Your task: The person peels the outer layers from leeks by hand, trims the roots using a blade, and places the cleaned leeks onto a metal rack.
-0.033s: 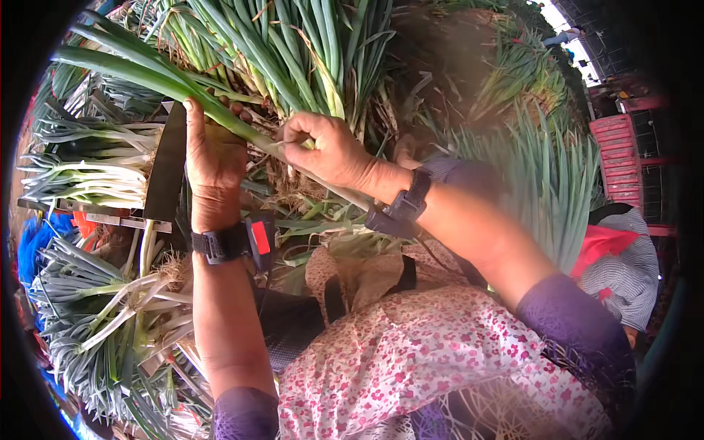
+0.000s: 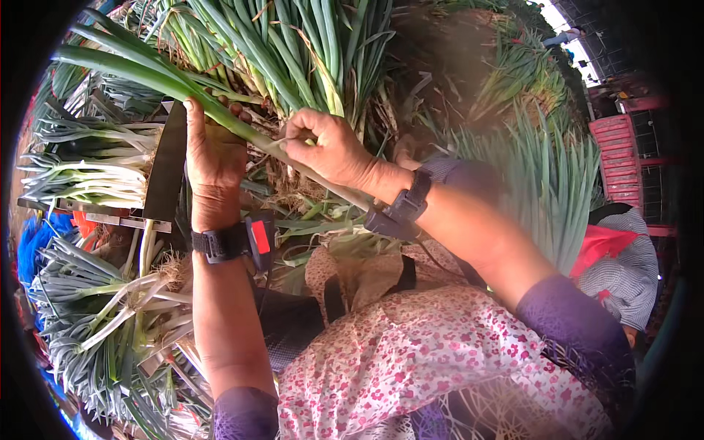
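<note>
A long green onion lies slantwise across both hands, its leaves at the upper left and its pale stalk running down to the right. My left hand is closed around it below the leaves, thumb pointing up and fingertips showing on the far side. On the stalk farther right, my right hand is curled in a pinch at the outer layer. A small green bit shows between its fingers. The stalk's lower end passes under my right wrist. A big bunch of green onions stands just beyond my hands.
Cleaned onions lie in a metal rack with a dark upright plate left of my left hand. Nearer lies another onion pile. More onions stand at right, near a person in a striped garment. Red crates stand beyond.
</note>
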